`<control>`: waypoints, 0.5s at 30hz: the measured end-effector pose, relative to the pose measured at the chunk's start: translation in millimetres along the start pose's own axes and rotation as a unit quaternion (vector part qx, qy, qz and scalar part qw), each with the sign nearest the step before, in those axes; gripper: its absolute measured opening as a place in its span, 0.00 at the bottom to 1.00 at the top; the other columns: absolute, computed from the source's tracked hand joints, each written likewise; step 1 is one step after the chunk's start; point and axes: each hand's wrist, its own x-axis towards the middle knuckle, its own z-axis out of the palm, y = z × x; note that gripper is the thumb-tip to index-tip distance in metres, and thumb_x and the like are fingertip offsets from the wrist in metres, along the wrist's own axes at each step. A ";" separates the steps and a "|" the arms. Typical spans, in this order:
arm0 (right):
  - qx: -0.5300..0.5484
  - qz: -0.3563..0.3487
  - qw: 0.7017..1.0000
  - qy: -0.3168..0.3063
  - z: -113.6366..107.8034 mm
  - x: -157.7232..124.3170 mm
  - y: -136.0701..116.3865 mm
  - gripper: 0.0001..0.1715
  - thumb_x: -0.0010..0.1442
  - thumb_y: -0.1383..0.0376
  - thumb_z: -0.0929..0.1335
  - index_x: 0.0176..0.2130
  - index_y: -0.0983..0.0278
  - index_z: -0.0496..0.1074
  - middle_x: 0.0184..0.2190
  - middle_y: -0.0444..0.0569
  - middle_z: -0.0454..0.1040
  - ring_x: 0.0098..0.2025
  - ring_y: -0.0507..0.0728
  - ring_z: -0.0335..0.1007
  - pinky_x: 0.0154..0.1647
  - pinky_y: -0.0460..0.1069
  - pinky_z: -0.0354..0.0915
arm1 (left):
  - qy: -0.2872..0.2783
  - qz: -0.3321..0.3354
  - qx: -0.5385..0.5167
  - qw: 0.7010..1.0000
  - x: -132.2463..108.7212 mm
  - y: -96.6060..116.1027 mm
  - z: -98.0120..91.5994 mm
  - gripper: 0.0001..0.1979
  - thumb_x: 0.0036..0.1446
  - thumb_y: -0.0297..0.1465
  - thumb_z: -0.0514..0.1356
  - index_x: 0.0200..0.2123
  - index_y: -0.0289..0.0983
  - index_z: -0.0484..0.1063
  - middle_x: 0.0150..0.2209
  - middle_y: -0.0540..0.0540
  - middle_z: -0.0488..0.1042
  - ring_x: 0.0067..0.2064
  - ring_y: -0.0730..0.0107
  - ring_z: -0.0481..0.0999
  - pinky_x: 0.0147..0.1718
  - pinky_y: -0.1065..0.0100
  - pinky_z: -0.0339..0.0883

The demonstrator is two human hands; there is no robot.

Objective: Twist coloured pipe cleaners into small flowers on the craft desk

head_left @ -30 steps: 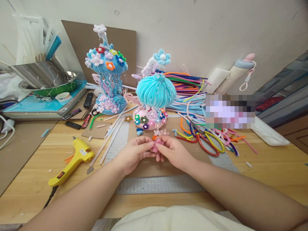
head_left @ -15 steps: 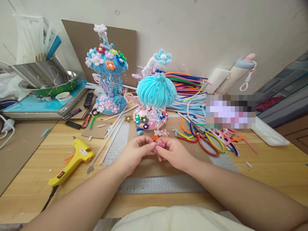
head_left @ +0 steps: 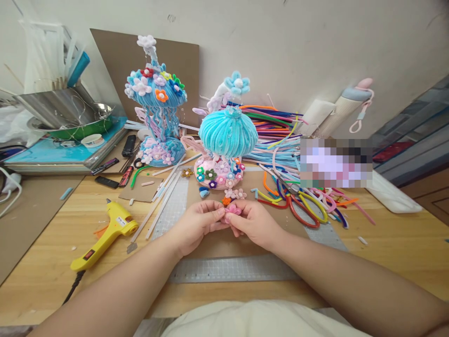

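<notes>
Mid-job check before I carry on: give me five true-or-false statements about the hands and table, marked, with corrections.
1. The left hand and right hand meet at a pink flower. True.
2. The yellow glue gun lies left of the scissors. True.
3. The left hand grips the glue gun. False: the gun lies on the wooden table.
4. A ribbed dome stands beyond the hands. True.
5. That dome is red. False: it is turquoise.
</notes>
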 end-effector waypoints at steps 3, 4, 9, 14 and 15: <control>-0.001 0.002 1.000 -0.009 0.3 -0.2 -0.8 0.09 0.54 0.64 0.64 0.24 0.64 0.62 0.13 0.39 0.65 0.16 0.47 0.55 0.18 0.42 0.51 | -0.017 0.003 0.003 1.000 0.7 0.1 -1.3 0.05 0.49 0.29 0.63 0.29 0.32 0.73 0.27 0.47 0.74 0.31 0.71 0.74 0.41 0.65 0.65; 0.000 0.000 1.000 -0.010 0.6 -0.2 -1.3 0.10 0.54 0.64 0.64 0.23 0.64 0.62 0.13 0.39 0.65 0.16 0.47 0.56 0.18 0.43 0.51 | -0.020 0.005 0.005 1.000 1.1 0.1 -1.6 0.05 0.49 0.29 0.63 0.29 0.32 0.73 0.27 0.47 0.75 0.31 0.71 0.74 0.41 0.66 0.65; -0.003 -0.002 1.000 -0.011 2.8 -0.5 -4.4 0.11 0.54 0.64 0.65 0.22 0.64 0.62 0.12 0.39 0.65 0.16 0.47 0.56 0.18 0.43 0.52 | -0.024 0.012 0.009 1.000 1.7 -1.8 -3.0 0.05 0.48 0.29 0.63 0.29 0.33 0.72 0.27 0.47 0.75 0.30 0.68 0.75 0.38 0.64 0.65; 0.020 0.005 1.000 -0.017 3.7 0.0 -4.6 0.11 0.53 0.62 0.66 0.23 0.64 0.63 0.12 0.39 0.65 0.16 0.47 0.56 0.18 0.43 0.53 | -0.008 0.012 0.003 1.000 2.8 -3.7 -4.7 0.05 0.47 0.28 0.64 0.27 0.33 0.71 0.25 0.48 0.74 0.29 0.70 0.74 0.35 0.66 0.65; 0.039 0.000 0.999 -0.019 3.5 0.8 -3.8 0.11 0.54 0.61 0.66 0.24 0.65 0.64 0.13 0.39 0.65 0.17 0.47 0.58 0.19 0.43 0.55 | 0.001 0.014 -0.007 1.000 3.3 -3.4 -4.7 0.05 0.47 0.28 0.63 0.27 0.33 0.71 0.25 0.48 0.74 0.28 0.71 0.74 0.35 0.67 0.65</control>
